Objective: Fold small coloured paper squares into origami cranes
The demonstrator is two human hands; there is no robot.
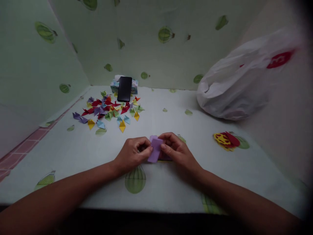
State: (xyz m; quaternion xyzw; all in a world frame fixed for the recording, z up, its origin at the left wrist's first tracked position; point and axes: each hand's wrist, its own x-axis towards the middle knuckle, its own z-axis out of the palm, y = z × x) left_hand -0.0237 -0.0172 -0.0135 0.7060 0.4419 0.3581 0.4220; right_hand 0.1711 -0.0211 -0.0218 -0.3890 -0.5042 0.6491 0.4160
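Between my two hands is a folded piece of purple paper (155,150), raised a little above the table near its middle. My left hand (134,150) pinches its left edge between thumb and fingers. On the other side my right hand (176,150) grips the right edge, thumb in front and fingers behind. Under my right hand, partly hidden, lies a dark flat item with a yellow edge (165,160); its kind I cannot make out.
Several small folded paper figures (107,109) in many colours lie scattered at the back left. Behind them a black phone (124,89) leans on a tissue box (134,86). A white plastic bag (234,85) stands at the back right, with yellow and red paper cut-outs (223,139) nearer me.
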